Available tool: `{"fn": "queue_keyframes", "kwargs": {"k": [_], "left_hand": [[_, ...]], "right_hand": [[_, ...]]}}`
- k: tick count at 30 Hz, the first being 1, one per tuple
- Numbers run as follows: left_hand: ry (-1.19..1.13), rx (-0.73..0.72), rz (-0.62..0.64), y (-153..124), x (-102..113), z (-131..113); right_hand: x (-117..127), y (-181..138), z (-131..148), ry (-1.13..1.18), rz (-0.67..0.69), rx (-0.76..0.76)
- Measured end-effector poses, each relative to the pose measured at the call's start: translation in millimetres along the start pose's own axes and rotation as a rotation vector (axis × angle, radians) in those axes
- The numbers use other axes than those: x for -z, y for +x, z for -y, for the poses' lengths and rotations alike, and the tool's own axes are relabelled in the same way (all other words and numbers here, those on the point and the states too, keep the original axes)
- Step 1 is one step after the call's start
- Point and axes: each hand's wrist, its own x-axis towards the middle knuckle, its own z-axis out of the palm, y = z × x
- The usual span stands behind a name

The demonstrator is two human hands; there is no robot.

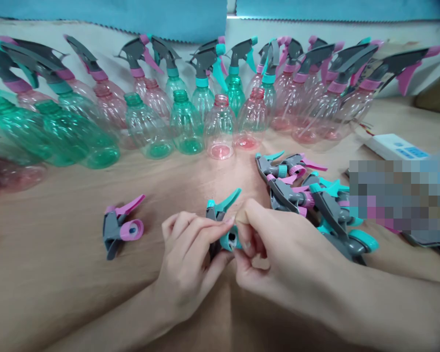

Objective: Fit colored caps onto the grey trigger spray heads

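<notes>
Grip: left hand [190,259] and right hand [275,249] both clasp one teal sprayer head [220,208]; one pink sprayer head [121,227] lies left, a heap [311,195] right.

The teal trigger sprayer [216,210] is partly covered by the right hand [278,249]. Things are masked by a pixelated patch [401,195]; leftmost green bottles [7,127] are blurred and cropped.

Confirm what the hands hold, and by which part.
One teal-and-grey trigger sprayer head, held by both: left hand grips the grey body, right hand pinches at its teal screw collar.
</notes>
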Motion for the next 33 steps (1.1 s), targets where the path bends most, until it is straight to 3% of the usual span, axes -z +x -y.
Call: {"fn": "queue_keyframes", "kwargs": {"k": [5,17,27,33], "left_hand": [[0.021,0.005,0.012,4,1,1],[0.005,0.009,0.011,1,-2,1],[0.022,0.009,0.006,5,-5,1],[0.025,0.055,0.05,4,-3,1]], "right_hand": [[-2,-1,-1,-0.17,-0.179,0.082],[0,-6,7,-0.195,-0.221,0.131],[-14,-14,10,-0.253,-0.306,0.175],[-12,-11,7,-0.249,-0.293,0.284]]}}
